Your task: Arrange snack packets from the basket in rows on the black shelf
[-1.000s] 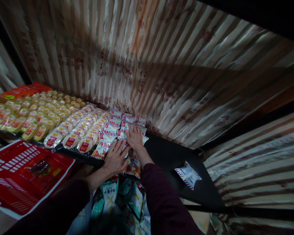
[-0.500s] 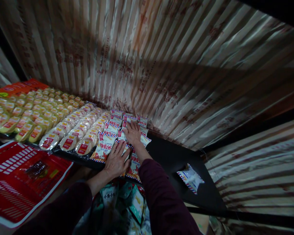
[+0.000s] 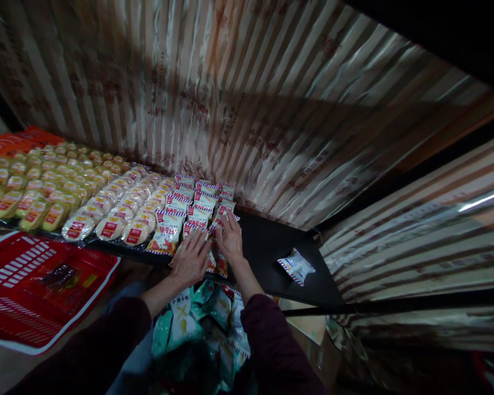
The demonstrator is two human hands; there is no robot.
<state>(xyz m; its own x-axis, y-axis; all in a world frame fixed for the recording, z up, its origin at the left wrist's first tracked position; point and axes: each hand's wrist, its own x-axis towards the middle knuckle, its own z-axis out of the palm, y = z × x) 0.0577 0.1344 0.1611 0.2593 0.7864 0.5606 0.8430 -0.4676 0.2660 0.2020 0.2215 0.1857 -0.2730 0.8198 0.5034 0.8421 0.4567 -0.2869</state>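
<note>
My left hand (image 3: 190, 259) lies palm down on the front snack bags (image 3: 167, 230), its fingers reaching forward, slightly spread and gripping nothing that I can see. My right hand (image 3: 230, 238) rests farther right and a little deeper, on the right-hand column, fingers lightly bent and close together; whether its hidden thumb pinches a bag, I cannot tell. Both forearms slant inward from dark purple sleeves. Under my fingers the bags stand in overlapping columns on the black shelf (image 3: 267, 241), with red-and-blue striped edges and red lettering; I make out "鱼豆上虾" on the front left one. To the right, apart from them, lies a single bag (image 3: 297, 267), its writing too small for me. Left of the columns are round packs (image 3: 110, 227) with red labels, then yellow packs (image 3: 35, 213), then orange packets (image 3: 24, 140). Below my hands, green bags (image 3: 183, 318) show "小鱼小虾"; a red basket (image 3: 28, 296) sits lower left.
</note>
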